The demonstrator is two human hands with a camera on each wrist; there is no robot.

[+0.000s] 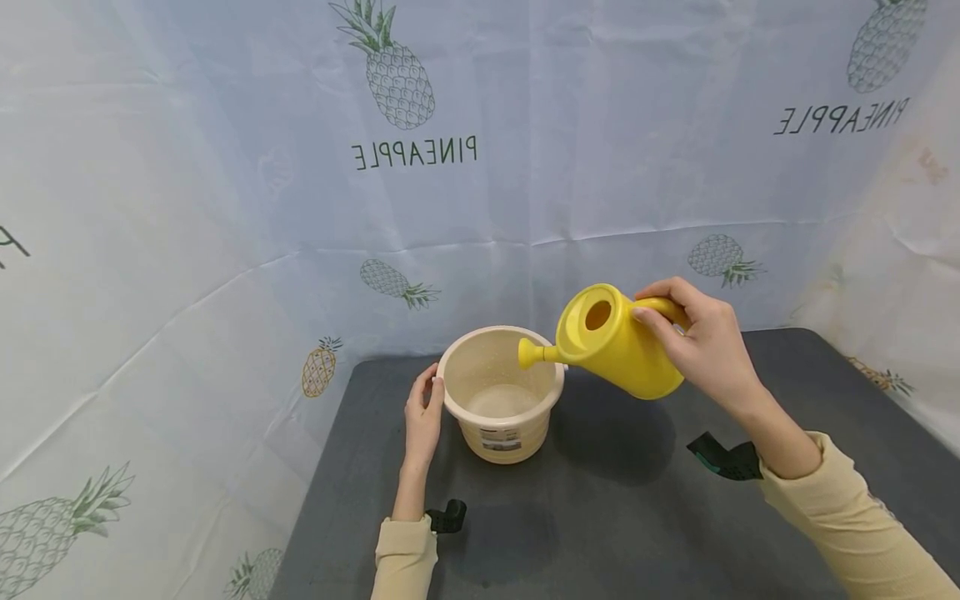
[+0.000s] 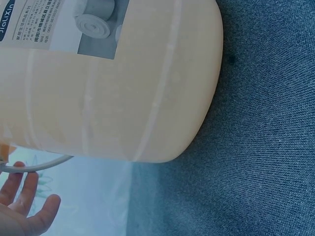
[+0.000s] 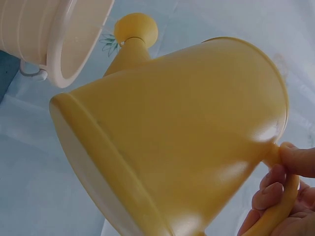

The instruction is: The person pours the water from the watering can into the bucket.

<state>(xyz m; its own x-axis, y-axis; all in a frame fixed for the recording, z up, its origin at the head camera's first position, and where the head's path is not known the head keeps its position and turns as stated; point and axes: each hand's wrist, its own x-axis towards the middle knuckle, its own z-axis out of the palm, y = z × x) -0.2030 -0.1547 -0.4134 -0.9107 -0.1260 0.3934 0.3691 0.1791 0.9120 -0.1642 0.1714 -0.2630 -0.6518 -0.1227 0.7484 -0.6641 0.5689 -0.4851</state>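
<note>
Nearest us, two cream sleeves reach in over the dark table, a small black wrist mount jutting out beside the right cuff and a second at the left one. Up the right arm we go, and the right hand has the yellow watering can by its handle, fingers curled round it and thumb pressed on from the other side! The can hangs clear of the table, tipped to the left, the round hole in its top facing us, and its spout pokes over the bucket's rim, right above the inside. Across on the left, the left hand is at the side of the cream bucket, fingers only loosely bent, fingertips touching its thin grey handle. The bucket stands upright on the table, mouth up, ribbed round the side, a printed label on its front. Beyond it all hangs a pale cloth, creased across, covered in pineapple drawings, the word PINEAPPLE running backwards in dark letters!
</note>
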